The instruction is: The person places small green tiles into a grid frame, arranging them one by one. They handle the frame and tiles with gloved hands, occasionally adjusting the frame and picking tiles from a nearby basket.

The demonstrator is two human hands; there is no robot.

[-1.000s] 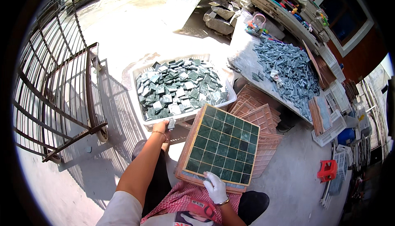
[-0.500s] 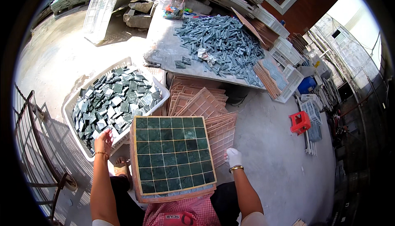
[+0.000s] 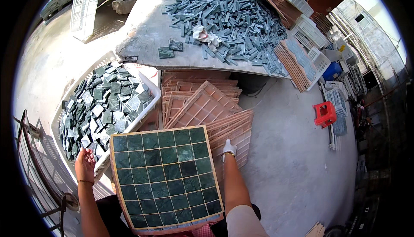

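A square tray of dark green tiles (image 3: 166,172), set in rows with pale lines between them, lies across my lap on another reddish tray. My left hand (image 3: 85,165) is by the near rim of a white plastic basket (image 3: 156,91), its fingers curled; whether a tile is in them is hidden. Loose dark green square tiles (image 3: 114,88) heap the basket. My right hand (image 3: 229,147), in a white glove, stretches to the nearer of the reddish grid trays (image 3: 241,129), fingers extended against it; I cannot see a grip. More such trays (image 3: 205,103) are stacked behind.
A board table (image 3: 144,38) bears a pile of narrow grey-green stone strips (image 3: 233,21), a crumpled white glove (image 3: 207,37) and two square tiles (image 3: 166,52). At the right stand a red stool (image 3: 324,114) and white crates (image 3: 309,32). A metal railing (image 3: 36,163) runs along the left.
My right hand has moved forward and inward from beside the tiled tray to the reddish grid trays. My view has shifted; the tiled tray now appears lower and further left. My left hand stays by the basket.
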